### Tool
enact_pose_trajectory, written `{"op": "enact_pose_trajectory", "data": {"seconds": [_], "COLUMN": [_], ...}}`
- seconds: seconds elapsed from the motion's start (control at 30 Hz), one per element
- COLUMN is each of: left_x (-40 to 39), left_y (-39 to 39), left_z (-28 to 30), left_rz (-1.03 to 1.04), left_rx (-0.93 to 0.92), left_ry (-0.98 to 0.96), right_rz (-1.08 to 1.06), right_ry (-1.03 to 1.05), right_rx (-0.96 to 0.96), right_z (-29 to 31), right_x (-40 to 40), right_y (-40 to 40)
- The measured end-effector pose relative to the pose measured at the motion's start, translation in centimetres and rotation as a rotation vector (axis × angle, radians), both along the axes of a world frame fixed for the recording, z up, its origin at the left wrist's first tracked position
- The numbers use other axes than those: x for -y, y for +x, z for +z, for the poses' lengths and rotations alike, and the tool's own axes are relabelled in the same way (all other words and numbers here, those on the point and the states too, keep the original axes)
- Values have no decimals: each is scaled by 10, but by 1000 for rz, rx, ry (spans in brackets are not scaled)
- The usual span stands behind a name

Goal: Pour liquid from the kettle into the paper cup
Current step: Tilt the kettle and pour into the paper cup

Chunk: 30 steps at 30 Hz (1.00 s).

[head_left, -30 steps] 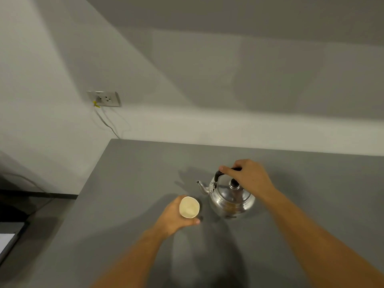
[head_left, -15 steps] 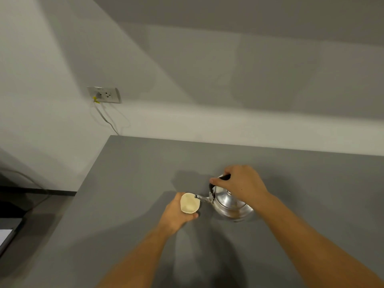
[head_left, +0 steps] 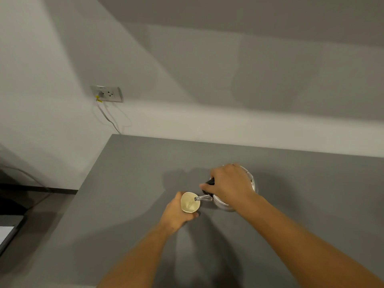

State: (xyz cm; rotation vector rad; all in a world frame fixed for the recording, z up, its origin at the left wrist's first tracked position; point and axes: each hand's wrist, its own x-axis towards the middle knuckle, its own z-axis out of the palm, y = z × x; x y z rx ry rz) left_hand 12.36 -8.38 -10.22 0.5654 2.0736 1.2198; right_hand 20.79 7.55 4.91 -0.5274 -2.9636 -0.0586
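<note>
A small pale paper cup (head_left: 189,202) stands on the grey table (head_left: 128,183), with my left hand (head_left: 176,215) wrapped around its side. My right hand (head_left: 230,186) grips the black handle of a shiny steel kettle (head_left: 252,183). The kettle is lifted and tipped to the left, and its spout tip sits over the cup's open mouth. A thin streak of liquid seems to run from the spout into the cup. Most of the kettle's body is hidden behind my right hand.
The table's left edge runs diagonally down to the lower left, with dark floor beyond it. A wall socket (head_left: 106,94) with a plugged-in cable sits on the white wall behind the table. A flat white-and-grey object (head_left: 8,233) lies at the far left edge.
My right hand lifted the kettle off the table, moved it left and tilted it until the spout came over the cup. My left hand stayed on the cup.
</note>
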Motion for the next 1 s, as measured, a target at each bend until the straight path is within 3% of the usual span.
{"op": "enact_pose_trajectory", "data": {"seconds": [1.0], "left_x": [0], "left_y": [1], "left_z": [1], "left_rz": [39], "left_rx": [72], "left_ry": [-23], "right_rz": [82], "right_ry": [120], "right_rx": [100], "right_z": [4], "right_x": [20], "right_y": [-8]}}
